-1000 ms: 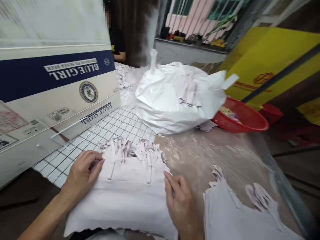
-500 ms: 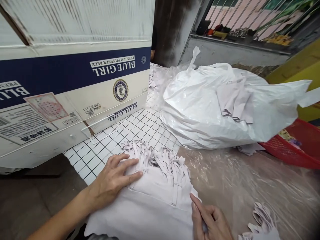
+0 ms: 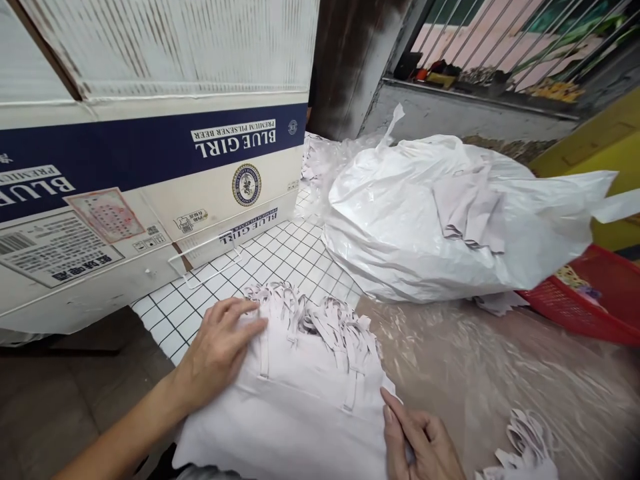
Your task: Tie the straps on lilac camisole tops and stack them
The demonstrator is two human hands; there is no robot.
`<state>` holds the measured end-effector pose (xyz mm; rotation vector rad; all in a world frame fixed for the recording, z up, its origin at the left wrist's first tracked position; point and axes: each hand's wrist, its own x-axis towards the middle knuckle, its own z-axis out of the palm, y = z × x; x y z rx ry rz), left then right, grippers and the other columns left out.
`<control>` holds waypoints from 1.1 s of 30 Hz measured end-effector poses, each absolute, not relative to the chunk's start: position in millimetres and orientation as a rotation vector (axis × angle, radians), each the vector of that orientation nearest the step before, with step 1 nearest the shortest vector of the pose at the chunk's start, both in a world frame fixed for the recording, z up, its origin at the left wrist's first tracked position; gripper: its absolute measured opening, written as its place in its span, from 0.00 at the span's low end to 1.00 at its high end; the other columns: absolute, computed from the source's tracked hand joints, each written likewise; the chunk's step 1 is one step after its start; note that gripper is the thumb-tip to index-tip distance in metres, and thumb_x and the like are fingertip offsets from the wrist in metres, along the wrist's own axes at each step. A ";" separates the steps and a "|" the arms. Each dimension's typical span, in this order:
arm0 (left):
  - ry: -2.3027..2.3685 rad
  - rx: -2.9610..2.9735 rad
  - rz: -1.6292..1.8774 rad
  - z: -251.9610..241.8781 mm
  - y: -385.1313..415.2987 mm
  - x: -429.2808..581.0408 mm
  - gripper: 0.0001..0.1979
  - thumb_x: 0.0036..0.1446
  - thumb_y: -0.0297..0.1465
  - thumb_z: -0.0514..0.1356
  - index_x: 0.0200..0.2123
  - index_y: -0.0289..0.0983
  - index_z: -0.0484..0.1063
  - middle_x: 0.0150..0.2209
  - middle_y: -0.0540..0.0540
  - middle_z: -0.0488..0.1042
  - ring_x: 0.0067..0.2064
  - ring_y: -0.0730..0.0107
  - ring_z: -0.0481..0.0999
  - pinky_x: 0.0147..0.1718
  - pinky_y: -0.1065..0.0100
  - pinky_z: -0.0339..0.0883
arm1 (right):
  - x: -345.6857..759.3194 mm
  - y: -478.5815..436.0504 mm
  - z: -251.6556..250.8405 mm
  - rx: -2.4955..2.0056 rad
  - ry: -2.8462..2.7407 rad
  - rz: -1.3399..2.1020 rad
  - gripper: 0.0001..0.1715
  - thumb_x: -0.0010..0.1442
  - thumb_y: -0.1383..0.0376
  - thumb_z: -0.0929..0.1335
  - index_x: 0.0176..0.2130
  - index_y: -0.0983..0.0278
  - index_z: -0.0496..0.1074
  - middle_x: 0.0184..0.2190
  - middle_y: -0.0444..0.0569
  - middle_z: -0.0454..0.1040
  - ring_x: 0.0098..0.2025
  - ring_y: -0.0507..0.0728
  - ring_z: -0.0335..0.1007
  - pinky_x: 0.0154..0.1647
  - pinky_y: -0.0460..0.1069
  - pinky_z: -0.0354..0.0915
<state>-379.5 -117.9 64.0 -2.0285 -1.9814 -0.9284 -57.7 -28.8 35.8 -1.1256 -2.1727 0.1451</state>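
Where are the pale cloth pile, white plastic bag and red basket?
Pale cloth pile (image 3: 295,420), head view: its smooth lower part.
White plastic bag (image 3: 397,230), head view: its bulging front.
Red basket (image 3: 575,307), head view: its outer wall.

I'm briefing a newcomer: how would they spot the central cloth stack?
From the large white and navy cardboard box, look down rightward. There lies the pale strip-fringed cloth stack, the only cloth between the bare left hand and bare right hand.

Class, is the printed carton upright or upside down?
Upside down, judging by its print: the BLUE GIRL lettering on the carton is inverted.
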 end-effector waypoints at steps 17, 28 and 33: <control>-2.589 -1.520 -1.296 56.1 -250.8 -342.2 0.13 0.58 0.44 0.61 0.35 0.39 0.70 0.31 0.50 0.68 0.29 0.71 0.69 0.28 0.69 0.65 | -31.7 -133.5 23.2 -1.612 -1.544 0.807 0.24 0.55 0.45 0.70 0.35 0.63 0.72 0.30 0.47 0.72 0.30 0.55 0.69 0.32 0.50 0.69; -3.029 -1.150 -1.448 68.0 -253.2 -347.0 0.20 0.41 0.49 0.66 0.29 0.40 0.70 0.24 0.52 0.70 0.25 0.70 0.67 0.25 0.68 0.64 | -30.9 -143.0 27.3 -1.566 -1.551 0.860 0.19 0.59 0.50 0.67 0.38 0.62 0.69 0.30 0.48 0.73 0.31 0.55 0.69 0.35 0.50 0.69; -3.043 -0.988 -1.905 71.7 -254.0 -344.9 0.26 0.33 0.48 0.71 0.31 0.37 0.71 0.27 0.51 0.71 0.29 0.71 0.70 0.28 0.71 0.67 | -32.1 -145.6 18.2 -1.494 -1.603 0.565 0.18 0.61 0.51 0.66 0.38 0.63 0.71 0.35 0.50 0.71 0.34 0.56 0.68 0.41 0.53 0.69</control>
